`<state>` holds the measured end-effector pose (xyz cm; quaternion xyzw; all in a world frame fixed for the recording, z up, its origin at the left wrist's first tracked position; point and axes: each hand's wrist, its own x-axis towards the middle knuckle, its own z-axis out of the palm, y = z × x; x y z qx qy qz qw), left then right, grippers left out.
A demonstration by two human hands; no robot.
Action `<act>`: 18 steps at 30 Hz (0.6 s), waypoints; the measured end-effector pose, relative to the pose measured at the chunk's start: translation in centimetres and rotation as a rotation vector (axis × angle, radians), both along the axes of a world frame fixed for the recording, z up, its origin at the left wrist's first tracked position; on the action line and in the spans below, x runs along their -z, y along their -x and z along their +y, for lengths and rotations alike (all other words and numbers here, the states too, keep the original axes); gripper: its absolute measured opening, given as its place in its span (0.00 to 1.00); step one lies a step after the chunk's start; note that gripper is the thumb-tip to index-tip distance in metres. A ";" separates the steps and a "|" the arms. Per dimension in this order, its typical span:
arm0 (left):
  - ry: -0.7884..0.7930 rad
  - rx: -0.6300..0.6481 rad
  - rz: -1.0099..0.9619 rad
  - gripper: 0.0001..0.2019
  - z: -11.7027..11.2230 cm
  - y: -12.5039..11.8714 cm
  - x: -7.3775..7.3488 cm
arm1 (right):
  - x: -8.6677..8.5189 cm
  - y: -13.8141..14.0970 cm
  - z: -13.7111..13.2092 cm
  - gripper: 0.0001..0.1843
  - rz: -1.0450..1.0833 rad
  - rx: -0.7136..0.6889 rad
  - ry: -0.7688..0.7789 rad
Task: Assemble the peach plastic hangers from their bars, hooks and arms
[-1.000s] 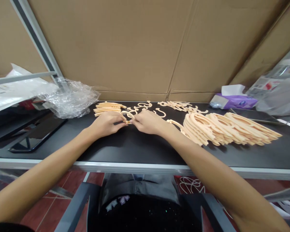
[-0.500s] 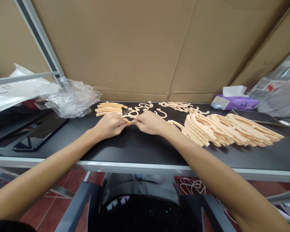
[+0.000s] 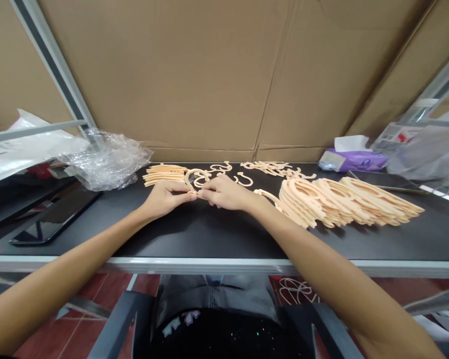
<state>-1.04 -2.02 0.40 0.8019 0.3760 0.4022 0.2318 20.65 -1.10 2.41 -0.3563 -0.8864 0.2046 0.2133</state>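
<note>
My left hand [image 3: 167,198] and my right hand [image 3: 226,192] meet over the dark table, both pinching a small peach-coloured hanger piece [image 3: 199,194]. A curved hook [image 3: 189,175] rises above the fingertips; whether it is joined to the held piece I cannot tell. Just behind the hands lie loose hanger hooks [image 3: 244,179] of the same colour. Beyond my left hand is a neat stack of peach hanger pieces [image 3: 164,173]. To the right of my right hand, a long overlapping row of hanger bodies [image 3: 303,199] leans over on the table.
More loose hooks [image 3: 267,168] are heaped at the back. A black phone [image 3: 54,214] and crumpled clear plastic wrap [image 3: 105,159] are at left. A purple tissue pack [image 3: 361,159] and a dark flat device [image 3: 387,182] are at right. Cardboard [image 3: 172,75] walls the back.
My fingers have shifted on the held piece, and the hook now stands upright above them where it lay lower before. The whole view has swung slightly.
</note>
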 end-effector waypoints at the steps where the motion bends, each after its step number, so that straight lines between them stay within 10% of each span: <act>1: 0.026 -0.001 -0.003 0.12 -0.1 0.0 -0.1 | 0.0 0.1 0.0 0.18 0.023 -0.010 0.033; 18: 0.361 0.009 -0.320 0.14 0.7 -0.2 -0.4 | 0.8 0.9 -0.1 0.16 0.184 -0.091 0.259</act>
